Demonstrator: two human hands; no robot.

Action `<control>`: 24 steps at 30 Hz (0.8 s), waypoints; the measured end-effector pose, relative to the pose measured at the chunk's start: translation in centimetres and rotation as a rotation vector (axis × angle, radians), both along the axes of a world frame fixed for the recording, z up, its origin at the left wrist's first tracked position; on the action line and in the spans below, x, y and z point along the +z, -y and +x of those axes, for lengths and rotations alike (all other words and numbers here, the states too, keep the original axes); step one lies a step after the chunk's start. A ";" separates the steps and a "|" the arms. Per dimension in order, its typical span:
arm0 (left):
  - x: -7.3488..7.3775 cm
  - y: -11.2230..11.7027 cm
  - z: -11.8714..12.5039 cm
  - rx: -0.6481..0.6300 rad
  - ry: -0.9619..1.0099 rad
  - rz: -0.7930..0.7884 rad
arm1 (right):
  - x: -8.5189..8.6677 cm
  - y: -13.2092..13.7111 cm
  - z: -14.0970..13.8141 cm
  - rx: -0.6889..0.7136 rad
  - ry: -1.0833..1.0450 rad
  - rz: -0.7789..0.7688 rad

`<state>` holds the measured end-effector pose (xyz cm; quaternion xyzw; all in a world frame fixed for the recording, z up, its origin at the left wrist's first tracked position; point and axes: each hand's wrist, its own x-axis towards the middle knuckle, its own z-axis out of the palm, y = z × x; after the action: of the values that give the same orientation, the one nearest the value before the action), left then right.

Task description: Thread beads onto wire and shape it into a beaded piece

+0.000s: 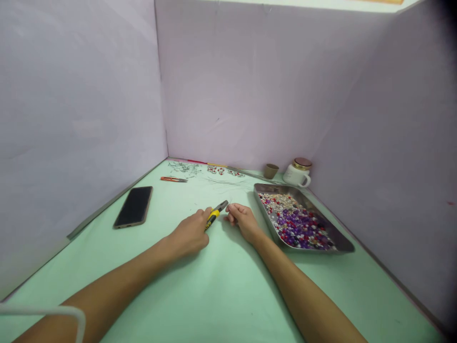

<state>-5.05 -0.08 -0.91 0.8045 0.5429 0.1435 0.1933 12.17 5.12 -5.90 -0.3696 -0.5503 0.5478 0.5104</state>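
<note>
Over the pale green desk (228,290), the left hand (191,232) grips yellow-and-black metal pliers (213,217), their tip just beside the right hand (245,221), whose fingers pinch a faint, thin wire (229,199) near the grey metal bead tray (337,234).

Centre: your left hand (189,232) hides part of the pliers (215,214); the wire (230,199) pinched in your right hand (243,220) is too fine to trace. Lower left: white tube (46,310), cut off.
</note>
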 end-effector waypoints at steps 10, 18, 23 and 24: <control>1.7 -1.4 -2.1 -0.183 1.105 -1.174 | 0.1 0.3 0.5 0.034 0.004 0.032; 0.9 -0.3 -0.7 -0.025 0.101 -0.149 | 0.1 0.3 -0.1 -0.011 0.068 -0.003; 0.1 0.5 0.4 0.051 -0.295 0.219 | -0.1 -0.1 -0.1 -0.045 0.055 0.003; 0.0 0.5 0.5 0.050 -0.280 0.221 | -0.2 -0.1 0.0 -0.042 0.047 0.008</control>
<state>-4.54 -0.53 -0.87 0.8191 0.5655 0.0935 0.0225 12.15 5.24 -6.10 -0.3916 -0.5565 0.5259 0.5103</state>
